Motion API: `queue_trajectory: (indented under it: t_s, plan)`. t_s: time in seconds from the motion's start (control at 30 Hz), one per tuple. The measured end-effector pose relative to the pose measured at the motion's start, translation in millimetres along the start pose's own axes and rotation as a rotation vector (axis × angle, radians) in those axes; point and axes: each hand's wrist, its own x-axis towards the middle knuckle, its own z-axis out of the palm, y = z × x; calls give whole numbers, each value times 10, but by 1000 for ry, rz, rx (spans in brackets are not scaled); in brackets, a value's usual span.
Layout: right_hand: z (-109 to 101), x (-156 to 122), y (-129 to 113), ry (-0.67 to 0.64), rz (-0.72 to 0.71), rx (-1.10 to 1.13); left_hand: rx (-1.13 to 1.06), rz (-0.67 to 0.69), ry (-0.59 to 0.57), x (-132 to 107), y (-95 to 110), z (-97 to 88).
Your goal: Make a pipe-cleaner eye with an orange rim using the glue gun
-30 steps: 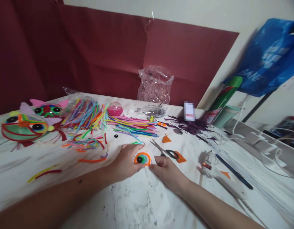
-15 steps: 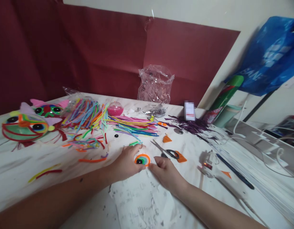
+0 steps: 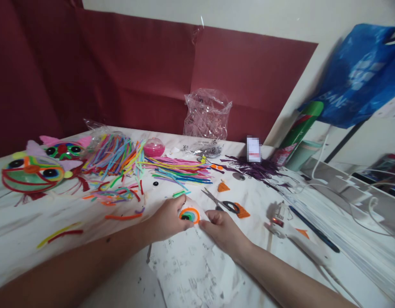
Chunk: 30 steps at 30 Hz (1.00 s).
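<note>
A small round eye piece [image 3: 189, 214] made of coiled orange, green and blue pipe cleaners with a black centre sits on a clear dome on the table. My left hand [image 3: 167, 220] cups it from the left, fingers curled around its edge. My right hand [image 3: 223, 233] presses against its right side with thumb and fingers closed on it. Both hands rest on a printed sheet of paper [image 3: 191, 273]. Scissors [image 3: 221, 203] lie just behind my right hand.
Piles of coloured pipe cleaners [image 3: 120, 156] and two finished animal faces [image 3: 33, 171] lie at the left. A glue gun [image 3: 280, 220] and a dark pen lie at the right. A pink capsule, plastic bag [image 3: 206, 113], purple threads and a blue bag are further back.
The camera shifted slightly. The eye piece tilted a little between my hands, which stayed in place around it.
</note>
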Motion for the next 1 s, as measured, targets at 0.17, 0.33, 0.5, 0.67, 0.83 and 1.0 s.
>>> queue_trajectory:
  t_s: [0.17,0.33,0.5,0.67,0.83,1.0]
  plan:
    - [27,-3,29,25,-62,-55,87,-55,24,-26,71,18]
    - [-3,-2,24,-34,-58,-86,13,-53,2,-7,23,4]
    - [8,-20,-34,-59,-50,-102,-59,-64,-48,-18,16,12]
    - [45,-42,-64,-8,-96,-106,-47,-71,-65,-40,72,6]
    - [43,-34,-89,-96,-35,-86,-99,-75,-109,-28,57,-1]
    - [29,-4,-47,86,-28,11,-108,-24,89,75,-31,-105]
